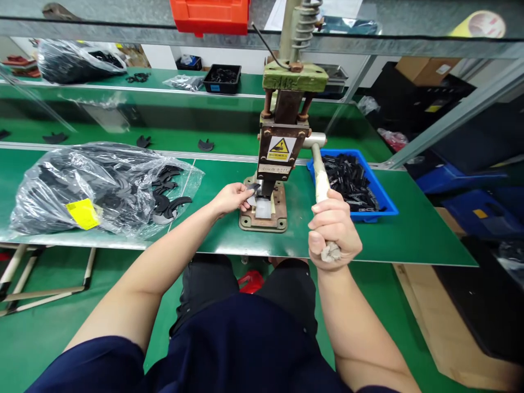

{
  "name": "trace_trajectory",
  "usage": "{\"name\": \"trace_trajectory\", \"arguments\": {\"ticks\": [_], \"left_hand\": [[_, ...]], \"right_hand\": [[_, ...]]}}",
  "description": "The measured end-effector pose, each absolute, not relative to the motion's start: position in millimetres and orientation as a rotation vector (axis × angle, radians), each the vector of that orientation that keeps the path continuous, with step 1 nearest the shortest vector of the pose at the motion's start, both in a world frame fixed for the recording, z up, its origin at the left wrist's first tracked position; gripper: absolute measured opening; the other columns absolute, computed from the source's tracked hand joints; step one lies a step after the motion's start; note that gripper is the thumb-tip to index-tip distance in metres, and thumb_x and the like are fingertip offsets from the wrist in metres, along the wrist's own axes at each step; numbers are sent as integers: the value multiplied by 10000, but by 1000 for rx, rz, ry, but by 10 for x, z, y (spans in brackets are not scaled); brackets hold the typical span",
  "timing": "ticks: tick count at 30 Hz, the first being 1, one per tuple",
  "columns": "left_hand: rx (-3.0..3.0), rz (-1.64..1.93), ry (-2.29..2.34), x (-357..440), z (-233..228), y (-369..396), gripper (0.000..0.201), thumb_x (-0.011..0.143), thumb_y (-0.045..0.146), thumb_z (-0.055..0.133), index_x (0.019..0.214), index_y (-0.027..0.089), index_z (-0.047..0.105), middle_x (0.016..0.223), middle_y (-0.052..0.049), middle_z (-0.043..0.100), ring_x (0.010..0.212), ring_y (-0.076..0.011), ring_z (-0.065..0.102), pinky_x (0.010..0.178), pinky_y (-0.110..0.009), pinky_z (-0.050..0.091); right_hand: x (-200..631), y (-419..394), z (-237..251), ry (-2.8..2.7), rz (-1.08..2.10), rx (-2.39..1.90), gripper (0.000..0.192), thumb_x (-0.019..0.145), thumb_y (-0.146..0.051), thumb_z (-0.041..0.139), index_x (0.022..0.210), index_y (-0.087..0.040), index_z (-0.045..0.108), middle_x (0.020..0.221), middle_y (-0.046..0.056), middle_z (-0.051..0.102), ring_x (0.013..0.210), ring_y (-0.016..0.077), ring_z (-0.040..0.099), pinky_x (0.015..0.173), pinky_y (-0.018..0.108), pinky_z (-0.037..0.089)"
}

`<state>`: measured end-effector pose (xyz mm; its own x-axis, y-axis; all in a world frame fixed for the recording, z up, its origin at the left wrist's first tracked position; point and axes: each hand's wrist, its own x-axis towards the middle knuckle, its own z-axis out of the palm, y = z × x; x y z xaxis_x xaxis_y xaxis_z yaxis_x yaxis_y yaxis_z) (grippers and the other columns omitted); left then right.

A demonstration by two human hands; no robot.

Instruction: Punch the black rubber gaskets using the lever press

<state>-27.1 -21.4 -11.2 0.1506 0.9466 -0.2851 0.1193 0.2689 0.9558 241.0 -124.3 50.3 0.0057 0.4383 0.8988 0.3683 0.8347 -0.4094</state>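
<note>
A hand-operated lever press stands on the green bench in front of me, its base bolted to a plate. My right hand is wrapped around the press lever, which hangs down on the right side. With its fingers pinched, my left hand holds a dark curved plastic piece at the left of the press ram, over the base. Fingers and ram hide part of that piece. A pale block sits on the base below the ram.
On the left lies a clear plastic bag of black curved parts, some spilling from its mouth. A blue tray of small black parts stands right of the press. Behind, several curved pieces lie on a green belt. A red bin sits overhead.
</note>
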Motion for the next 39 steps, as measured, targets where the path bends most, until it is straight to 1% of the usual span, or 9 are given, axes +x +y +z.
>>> {"name": "trace_trajectory", "arguments": {"ticks": [5, 9, 13, 17, 22, 27, 32, 35, 39], "left_hand": [[1189, 727, 1305, -93, -133, -80, 373, 953, 459, 807, 836, 180, 590, 576, -38, 699, 443, -130, 632, 467, -223, 485], [1223, 645, 1344, -79, -88, 10, 401, 912, 439, 852, 787, 189, 565, 561, -30, 683, 441, -129, 624, 468, -218, 469], [1276, 554, 1402, -16, -9, 65, 323, 933, 362, 835, 851, 192, 573, 529, 28, 618, 411, -97, 567, 445, -192, 416], [1284, 571, 1480, 112, 58, 62, 266, 944, 339, 816, 895, 190, 601, 522, 58, 557, 388, -77, 508, 418, -184, 354], [1243, 604, 1483, 191, 67, -45, 215, 1007, 383, 730, 1032, 182, 658, 606, 28, 630, 412, -82, 544, 432, -182, 392], [1170, 607, 1524, 187, 0, -150, 335, 1049, 450, 655, 1270, 199, 663, 620, 12, 670, 439, -108, 609, 467, -182, 441], [1394, 547, 1579, 174, 60, -158, 372, 1036, 491, 649, 1236, 185, 714, 519, 4, 635, 434, -163, 631, 451, -208, 441], [1375, 482, 1540, 175, 105, -146, 331, 1064, 438, 615, 1207, 159, 721, 486, 7, 601, 414, -147, 602, 437, -197, 416], [1233, 525, 1535, 192, 79, -164, 332, 1093, 427, 570, 1249, 160, 690, 486, 17, 591, 386, -122, 562, 437, -186, 415]], "right_hand": [[2426, -1258, 522, -1638, 32, -682, 296, 936, -453, 636, 693, -304, 555, 684, -20, 618, 886, 232, 709, 1135, 626, 539], [2396, -1239, 557, -1622, 50, -595, 278, 950, -389, 657, 711, -288, 560, 721, -42, 632, 905, 212, 717, 1194, 658, 499], [2365, -1200, 565, -1586, 35, -476, 269, 934, -297, 683, 701, -233, 564, 751, -46, 651, 919, 187, 710, 1163, 641, 523], [2369, -1190, 560, -1592, 32, -480, 253, 937, -297, 674, 709, -240, 581, 752, -52, 655, 921, 176, 712, 1138, 593, 550], [2383, -1190, 568, -1605, 19, -494, 247, 935, -304, 670, 713, -245, 579, 749, -55, 657, 922, 173, 714, 1125, 577, 554], [2381, -1173, 565, -1609, 18, -462, 234, 915, -281, 687, 714, -233, 576, 756, -57, 654, 928, 166, 710, 1130, 572, 539], [2373, -1169, 557, -1594, 15, -464, 243, 924, -291, 681, 713, -238, 572, 752, -54, 648, 926, 168, 718, 1137, 578, 541], [2377, -1165, 551, -1597, 11, -468, 255, 929, -299, 682, 708, -238, 570, 749, -59, 644, 926, 159, 721, 1137, 572, 542], [2388, -1154, 544, -1613, -12, -462, 270, 928, -310, 685, 702, -230, 562, 753, -65, 644, 933, 150, 722, 1134, 573, 541]]}}
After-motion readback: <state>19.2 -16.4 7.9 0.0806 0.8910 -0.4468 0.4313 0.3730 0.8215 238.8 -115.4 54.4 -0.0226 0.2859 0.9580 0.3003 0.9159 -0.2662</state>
